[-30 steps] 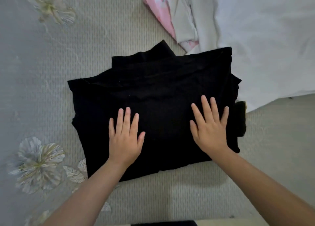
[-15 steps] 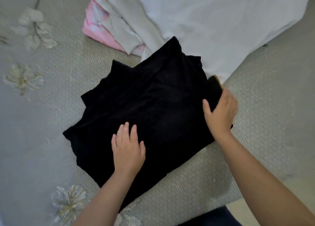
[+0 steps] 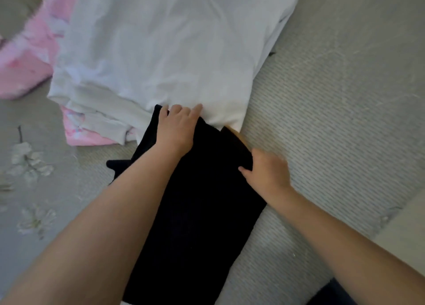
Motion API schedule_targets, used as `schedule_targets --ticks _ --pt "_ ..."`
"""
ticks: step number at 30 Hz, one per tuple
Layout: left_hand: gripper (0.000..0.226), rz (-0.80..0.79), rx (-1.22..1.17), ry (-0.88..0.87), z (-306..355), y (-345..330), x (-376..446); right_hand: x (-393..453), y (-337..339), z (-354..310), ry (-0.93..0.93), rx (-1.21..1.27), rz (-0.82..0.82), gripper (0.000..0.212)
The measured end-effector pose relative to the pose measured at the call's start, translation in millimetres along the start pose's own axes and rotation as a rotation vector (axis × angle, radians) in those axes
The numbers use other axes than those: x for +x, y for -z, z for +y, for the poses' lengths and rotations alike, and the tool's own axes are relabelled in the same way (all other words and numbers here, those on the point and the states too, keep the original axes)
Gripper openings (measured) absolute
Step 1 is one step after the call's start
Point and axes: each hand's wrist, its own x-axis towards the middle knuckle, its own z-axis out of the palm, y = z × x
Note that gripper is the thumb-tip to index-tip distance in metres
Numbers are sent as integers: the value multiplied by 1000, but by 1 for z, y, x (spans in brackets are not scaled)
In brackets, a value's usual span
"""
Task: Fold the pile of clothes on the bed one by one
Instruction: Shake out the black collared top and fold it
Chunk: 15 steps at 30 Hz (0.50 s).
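Note:
A folded black garment (image 3: 197, 212) lies on the bed, running from the bottom middle up to the edge of a white garment (image 3: 165, 51). My left hand (image 3: 177, 130) grips the black garment's far end, fingers curled over its edge where it meets the white cloth. My right hand (image 3: 266, 171) holds the garment's right edge, thumb on top and fingers tucked under. My left forearm hides part of the black cloth.
The white garment lies spread across the upper middle. Pink patterned clothes (image 3: 30, 61) lie to its left and poke out beneath it (image 3: 85, 132). The grey bedspread (image 3: 333, 120) with pale flower prints (image 3: 30, 164) stretches left and right; the bed's edge runs at lower right.
Both hands left their flat rest on the black garment. The right hand took hold of its right edge, the left reached to its far end. The view has swung toward the white pile.

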Motion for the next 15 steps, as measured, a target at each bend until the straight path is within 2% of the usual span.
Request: schedule_targets --ticks 2,6,8,11,15 --pt "54 60 -14 -10 -3 2 -6 -9 6 -1 82 71 30 33" --pt "28 284 -200 16 -14 -2 -50 -42 16 -16 212 192 275 35" --pt "28 348 -318 -26 -20 -3 -80 -63 16 -30 249 236 290 30" --pt "33 349 -356 -80 -36 -8 -122 -101 10 -54 350 283 284 16" --pt "35 357 -291 -155 -61 -24 -182 -159 -18 -83 532 296 295 28"
